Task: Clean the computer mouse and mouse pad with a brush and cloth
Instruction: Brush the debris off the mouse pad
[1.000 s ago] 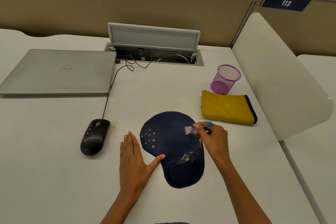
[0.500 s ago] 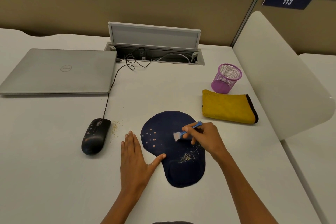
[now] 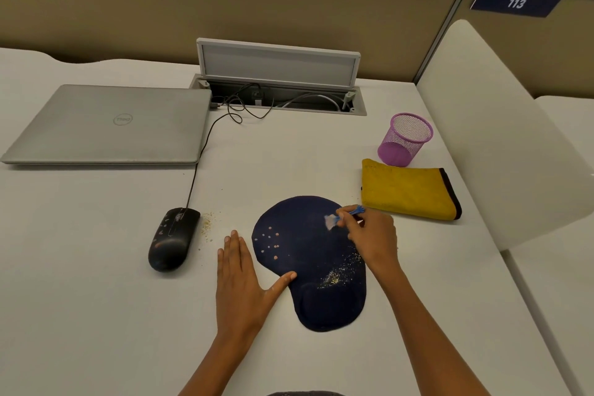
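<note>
A dark blue mouse pad [image 3: 305, 254] with a wrist rest lies on the white desk, dotted with pink specks at its left and yellow crumbs near its right. My right hand [image 3: 373, 235] pinches a small blue brush [image 3: 344, 217], its white bristles on the pad's upper right part. My left hand [image 3: 241, 280] lies flat on the desk, thumb touching the pad's left edge. A black wired mouse [image 3: 172, 239] sits to the left with crumbs [image 3: 207, 225] beside it. A folded yellow cloth [image 3: 408, 190] lies to the right of the pad.
A shut silver laptop [image 3: 109, 124] lies at the back left, the mouse cable [image 3: 201, 151] running past it to an open cable box [image 3: 279, 87]. A purple mesh cup [image 3: 405, 138] stands behind the cloth. A white divider panel [image 3: 501, 125] rises on the right.
My right hand swept the brush down-left across the pad, then back up to the pad's upper right. My left hand and the mouse stayed still.
</note>
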A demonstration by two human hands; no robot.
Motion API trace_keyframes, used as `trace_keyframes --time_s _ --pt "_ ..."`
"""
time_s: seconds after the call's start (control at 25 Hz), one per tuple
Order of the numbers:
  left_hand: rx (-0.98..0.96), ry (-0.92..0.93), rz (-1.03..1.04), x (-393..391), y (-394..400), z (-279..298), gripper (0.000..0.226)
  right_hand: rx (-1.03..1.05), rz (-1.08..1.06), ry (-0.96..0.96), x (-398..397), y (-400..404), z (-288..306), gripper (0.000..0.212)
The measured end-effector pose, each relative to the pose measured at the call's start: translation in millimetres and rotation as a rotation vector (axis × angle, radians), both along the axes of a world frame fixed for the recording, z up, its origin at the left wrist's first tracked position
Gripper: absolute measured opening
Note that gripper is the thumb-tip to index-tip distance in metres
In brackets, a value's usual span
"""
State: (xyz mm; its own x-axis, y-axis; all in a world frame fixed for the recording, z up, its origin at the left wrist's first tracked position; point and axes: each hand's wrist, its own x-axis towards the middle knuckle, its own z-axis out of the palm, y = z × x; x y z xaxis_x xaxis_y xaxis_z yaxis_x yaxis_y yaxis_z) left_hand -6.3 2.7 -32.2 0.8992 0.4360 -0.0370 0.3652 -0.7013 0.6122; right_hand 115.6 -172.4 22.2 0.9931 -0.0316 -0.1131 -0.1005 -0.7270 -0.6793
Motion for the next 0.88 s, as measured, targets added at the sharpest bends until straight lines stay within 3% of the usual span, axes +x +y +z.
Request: trace_keyframes --time_s 0.08,0.2,0.28,0.44,0.6,0.68,0.8,0.88 --pt "0.011 0.005 -0.003 0 0 0 0.12 0.066 -0.014 -0.059 -2 4 1 0.026" --pt "0.022 0.005 -0.006 1 1 1 0.12 0.226 0.175 0.132 -6 10 6 0.013" --pt "0.023 0.0 -0.008 1 0 2 0.12 0.171 0.177 0.132 -3 8 4 0.012" --pt "0.008 0.005 0.001 0 0 2 0.12 -0.034 -0.045 -0.076 6 -3 2 0.026" --pt "0.031 0.004 -0.012 1 1 2 0.12 0.245 0.142 0.135 6 -7 5 0.016" --pt "0.028 0.005 -0.012 1 0 1 0.12 0.162 0.135 0.151 6 -11 -2 0.015" --pt "0.024 0.006 -0.007 0 0 0 0.12 -0.074 -0.071 -0.021 8 -18 -3 0.028" --pt "0.03 0.01 -0.007 0 1 0 0.12 -0.087 -0.128 -0.112 8 -18 2 0.03"
